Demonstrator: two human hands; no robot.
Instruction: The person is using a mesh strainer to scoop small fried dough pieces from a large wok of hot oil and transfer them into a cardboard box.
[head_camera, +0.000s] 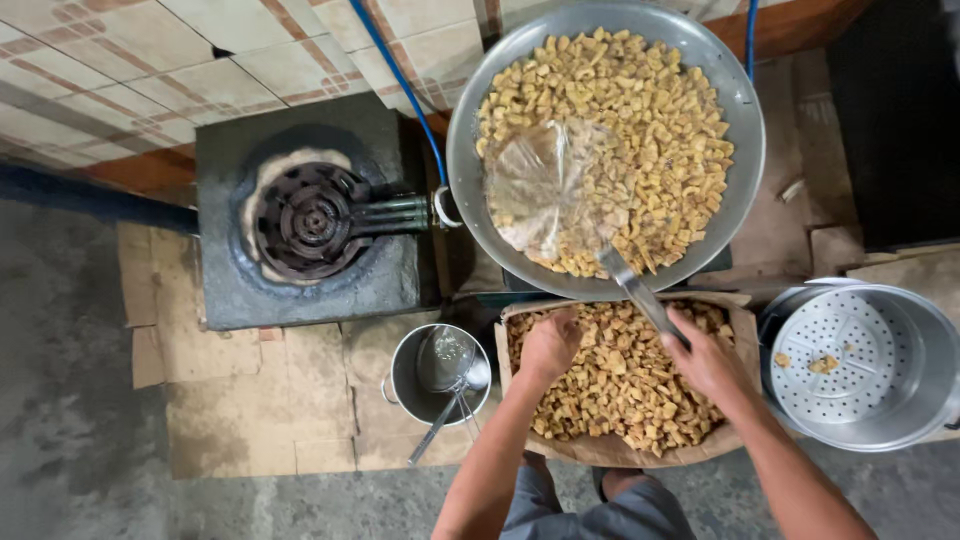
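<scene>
Gripping the skimmer handle (640, 295), the right hand (705, 362) is clamped near its lower end; its long axis runs up-left to the mesh scoop (548, 190) lying on fried pieces in the wide metal pan (740, 130). The left hand (548, 345), fingers curled together, rests on the cardboard box (745, 325) rim. No labels visible; perforated steamer pot (860, 365) right.

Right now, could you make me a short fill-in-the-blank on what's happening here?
1. The right hand holds the handle of a mesh ____ over the big round pan.
2. The left hand rests in a ____ box of fried pieces.
3. The burner left of the pan carries ____ pot.

Missing: skimmer; cardboard; no
</scene>
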